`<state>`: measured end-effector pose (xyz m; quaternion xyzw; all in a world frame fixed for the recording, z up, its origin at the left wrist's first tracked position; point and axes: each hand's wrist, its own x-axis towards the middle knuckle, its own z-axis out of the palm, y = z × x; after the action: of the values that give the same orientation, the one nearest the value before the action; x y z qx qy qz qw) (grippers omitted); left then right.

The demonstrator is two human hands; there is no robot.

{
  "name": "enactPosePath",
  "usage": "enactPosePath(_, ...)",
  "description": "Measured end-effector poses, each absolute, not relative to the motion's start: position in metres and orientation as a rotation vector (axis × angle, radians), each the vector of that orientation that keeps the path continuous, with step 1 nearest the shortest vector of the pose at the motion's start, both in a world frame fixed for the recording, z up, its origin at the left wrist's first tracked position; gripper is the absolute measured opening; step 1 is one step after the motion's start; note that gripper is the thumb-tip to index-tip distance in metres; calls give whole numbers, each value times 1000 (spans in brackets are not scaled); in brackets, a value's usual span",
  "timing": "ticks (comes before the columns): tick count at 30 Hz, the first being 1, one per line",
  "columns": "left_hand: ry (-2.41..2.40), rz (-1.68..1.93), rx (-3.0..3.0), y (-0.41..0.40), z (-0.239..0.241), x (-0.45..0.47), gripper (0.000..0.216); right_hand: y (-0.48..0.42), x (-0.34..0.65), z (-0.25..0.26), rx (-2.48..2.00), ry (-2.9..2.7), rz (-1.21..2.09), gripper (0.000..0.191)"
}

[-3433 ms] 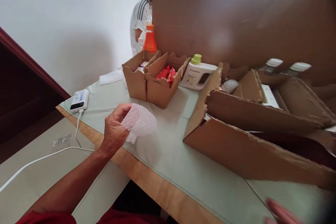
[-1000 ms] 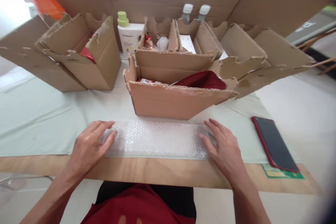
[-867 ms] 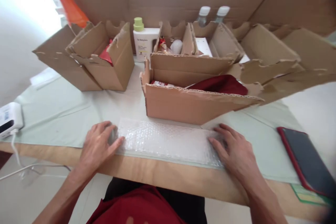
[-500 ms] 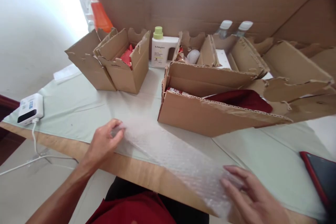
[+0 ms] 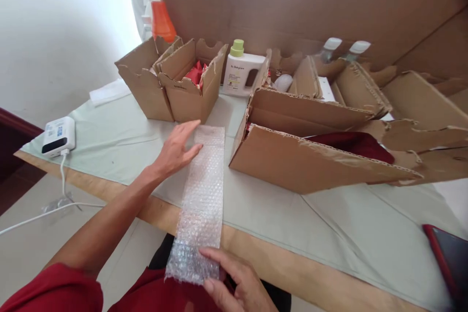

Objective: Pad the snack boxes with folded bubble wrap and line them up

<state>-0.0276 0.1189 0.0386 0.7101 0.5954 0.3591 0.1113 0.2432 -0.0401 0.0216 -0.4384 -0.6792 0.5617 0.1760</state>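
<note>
Lying between your left hand (image 5: 175, 148) and your right hand (image 5: 244, 278) in the head view, a strip of bubble wrap (image 5: 205, 185) runs with its long axis away from your body, leaning slightly to the right at the far end. Its far part rests flat on the cloth-covered table (image 5: 266, 214); its near end passes over the wooden edge (image 5: 263, 249) and stands above your lap. Note the key relation: the strip lies to the right of your left hand, which is nearer its far end, and to the left of your right hand, which is nearer its near end. Your left thumb and fingers are spread apart, their tips along the strip's left border. Your right thumb and forefinger are also parted over the near right corner; whether your other fingers press up from beneath, you cannot tell here. The far end lies just beside a small carton (image 5: 185, 100), while a long carton (image 5: 285, 163) stands to the right, apart from the strip.

Hidden or cut off: your right wrist falls below the lower border, the phone (image 5: 446, 253) is cropped at the right, the dark red cloth (image 5: 351, 146) is partly covered by the long carton's front wall, and the strip's underside cannot be seen.
</note>
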Motion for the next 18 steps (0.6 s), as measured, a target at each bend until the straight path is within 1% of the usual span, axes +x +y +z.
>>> enactPosePath(2,1566,1007,1979,78,41,-41,40,-40,245,22,-1289,-1781,1732,46)
enactPosePath(3,1448,943,1897,55,42,-48,39,-38,244,22,-1276,-1679,1817,50)
enactPosePath(4,1308,891,1825,34,42,-53,43,-34,243,21,-1239,-1570,1901,55)
enactPosePath(6,1157,839,1687,-1,41,-58,61,-21,236,21,-1155,-1375,1991,60)
enactPosePath(7,1174,828,1643,-13,39,-56,69,-13,231,21,-1122,-1310,1993,60)
enactPosePath(8,1246,830,1609,-20,37,-51,72,-4,226,21,-1098,-1267,1981,59)
enactPosePath(9,1351,836,1582,-24,34,-45,69,4,220,21,-1077,-1240,1966,56)
enactPosePath(12,1618,846,1529,-14,23,-25,43,20,208,21,-1050,-1168,1924,56)
enactPosePath(13,1662,849,1533,-8,20,-20,41,21,207,20,-1076,-1164,1890,57)
enactPosePath(15,1715,840,1572,3,14,-16,45,19,210,19,-1162,-1254,1738,58)
enactPosePath(16,1739,830,1593,7,12,-16,50,17,213,17,-1204,-1363,1605,54)
enactPosePath(18,1765,787,1625,11,7,-17,56,12,218,14,-1207,-1684,1229,43)
